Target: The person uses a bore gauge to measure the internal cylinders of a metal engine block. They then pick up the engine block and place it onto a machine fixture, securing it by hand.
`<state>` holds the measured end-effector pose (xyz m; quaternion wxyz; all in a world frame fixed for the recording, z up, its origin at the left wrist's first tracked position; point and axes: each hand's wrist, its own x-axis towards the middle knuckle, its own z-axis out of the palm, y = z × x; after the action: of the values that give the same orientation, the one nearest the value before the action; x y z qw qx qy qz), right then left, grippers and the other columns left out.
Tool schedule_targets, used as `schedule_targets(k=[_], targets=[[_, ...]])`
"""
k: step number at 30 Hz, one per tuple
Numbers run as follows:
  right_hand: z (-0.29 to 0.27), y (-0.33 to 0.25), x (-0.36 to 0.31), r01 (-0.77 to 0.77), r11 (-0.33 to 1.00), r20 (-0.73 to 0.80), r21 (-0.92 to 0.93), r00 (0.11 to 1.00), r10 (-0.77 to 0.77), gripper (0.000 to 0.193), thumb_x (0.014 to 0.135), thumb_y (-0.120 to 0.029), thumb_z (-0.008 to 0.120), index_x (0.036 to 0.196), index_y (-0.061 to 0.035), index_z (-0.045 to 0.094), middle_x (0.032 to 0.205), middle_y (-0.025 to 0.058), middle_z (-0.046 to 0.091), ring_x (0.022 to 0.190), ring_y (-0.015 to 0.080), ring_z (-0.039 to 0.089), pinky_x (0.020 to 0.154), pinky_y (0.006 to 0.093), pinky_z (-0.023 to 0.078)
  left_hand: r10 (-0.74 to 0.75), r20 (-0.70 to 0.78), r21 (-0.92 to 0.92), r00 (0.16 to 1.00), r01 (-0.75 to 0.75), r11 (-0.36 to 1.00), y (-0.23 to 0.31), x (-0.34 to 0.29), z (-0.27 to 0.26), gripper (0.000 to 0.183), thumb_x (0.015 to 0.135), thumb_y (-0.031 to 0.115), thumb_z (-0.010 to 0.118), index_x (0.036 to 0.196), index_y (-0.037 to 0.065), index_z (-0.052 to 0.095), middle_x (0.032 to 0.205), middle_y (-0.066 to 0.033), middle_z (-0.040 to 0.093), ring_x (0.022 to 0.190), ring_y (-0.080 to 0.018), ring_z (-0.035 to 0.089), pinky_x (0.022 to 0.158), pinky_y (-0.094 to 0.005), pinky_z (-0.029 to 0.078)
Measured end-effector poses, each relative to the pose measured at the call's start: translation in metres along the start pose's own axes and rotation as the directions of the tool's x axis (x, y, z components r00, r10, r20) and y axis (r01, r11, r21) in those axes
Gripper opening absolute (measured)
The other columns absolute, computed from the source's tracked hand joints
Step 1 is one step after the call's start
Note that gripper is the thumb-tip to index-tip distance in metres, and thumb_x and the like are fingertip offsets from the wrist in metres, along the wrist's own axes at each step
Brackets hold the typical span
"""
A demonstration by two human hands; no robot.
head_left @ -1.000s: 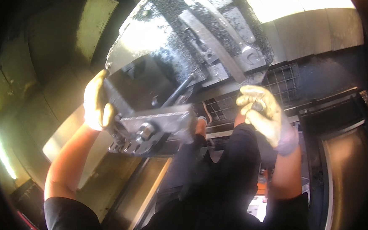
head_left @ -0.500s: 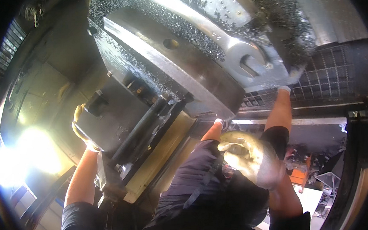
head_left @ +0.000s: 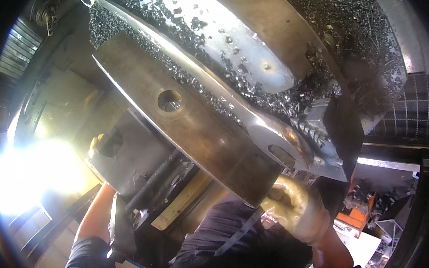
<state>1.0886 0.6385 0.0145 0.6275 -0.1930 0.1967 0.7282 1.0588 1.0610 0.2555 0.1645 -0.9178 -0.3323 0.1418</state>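
My left hand [head_left: 94,145], in a yellowish glove, has its fingers bent over the left edge of a dark grey machine housing [head_left: 130,148]; most of that hand is hidden behind it. Beside the lower right end of a thick steel bar with a round hole [head_left: 209,138] is my right hand [head_left: 291,207], also gloved. Its fingers are curled in, and whatever they may hold cannot be made out. A long combination wrench [head_left: 189,66] lies along the bar's far side, its open jaw towards my right hand.
Dark metal chips [head_left: 237,88] cover the metal surfaces beyond the wrench. A wire mesh [head_left: 412,111] stands at the far right. Below it are an orange box [head_left: 357,214] and a white surface [head_left: 357,246]. A bright lamp [head_left: 35,172] glares at the left.
The view has shifted: bar and wrench appear larger and lower, and the bar's end now sits by my right hand. My lower legs are now hidden. My left hand stays at the housing.
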Motion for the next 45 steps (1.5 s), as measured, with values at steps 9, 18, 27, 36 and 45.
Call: schedule_targets(k=[9,18,27,36,45], targets=[[-0.007,0.001,0.006,0.217,0.904,-0.075,-0.369,0.962,-0.261,0.046,0.098,-0.019,0.078,0.139,-0.0024,0.065,0.117,0.0107,0.075,0.098,0.015,0.072,0.083,0.0303,0.06,-0.095,-0.008,-0.244,0.995,0.09,0.966,-0.032,-0.001,-0.009,0.038,0.095,0.031,0.072,0.121,0.004,0.064,0.116,-0.0092,0.07,0.103,-0.0205,0.067,0.09,-0.0343,0.054],[-0.017,-0.036,0.014,0.29,-0.225,0.361,-0.93,0.604,-0.711,0.068,0.097,-0.03,0.082,0.133,0.0199,0.053,0.115,0.0184,0.073,0.096,0.024,0.078,0.077,0.0293,0.066,-0.184,0.014,-0.395,0.983,0.174,0.902,-0.058,0.0,-0.009,0.042,0.099,0.033,0.069,0.129,0.004,0.062,0.124,-0.0106,0.067,0.112,-0.0223,0.064,0.095,-0.0364,0.053],[-0.016,0.009,0.017,0.163,-0.176,0.231,-0.971,0.432,-0.872,0.07,0.091,-0.021,0.087,0.135,0.0199,0.051,0.125,0.0256,0.068,0.097,0.0256,0.077,0.075,0.0272,0.065,-0.251,0.049,-0.499,0.967,0.241,0.832,-0.071,0.0,-0.019,0.046,0.103,0.036,0.065,0.137,0.005,0.059,0.132,-0.0119,0.064,0.12,-0.024,0.062,0.101,-0.0386,0.053],[-0.004,-0.008,0.009,0.216,0.966,-0.058,-0.143,0.972,-0.226,0.056,0.09,-0.006,0.083,0.138,0.004,0.057,0.128,0.0171,0.073,0.115,0.0241,0.072,0.1,0.0353,0.056,-0.349,0.145,-0.702,0.926,0.345,0.623,-0.103,-0.008,-0.013,0.05,0.106,0.039,0.062,0.144,0.006,0.056,0.14,-0.0133,0.061,0.128,-0.0258,0.06,0.106,-0.0407,0.052],[0.021,-0.027,0.016,0.01,0.985,-0.21,0.174,0.977,0.027,0.047,0.087,-0.009,0.089,0.128,0.0007,0.07,0.118,0.012,0.077,0.105,0.0207,0.074,0.091,0.032,0.058,-0.232,0.209,-0.863,0.95,0.29,0.414,-0.115,-0.013,-0.007,0.086,0.104,0.076,0.04,0.156,0.008,0.047,0.158,-0.0157,0.05,0.146,-0.0326,0.047,0.124,-0.0531,0.038]])
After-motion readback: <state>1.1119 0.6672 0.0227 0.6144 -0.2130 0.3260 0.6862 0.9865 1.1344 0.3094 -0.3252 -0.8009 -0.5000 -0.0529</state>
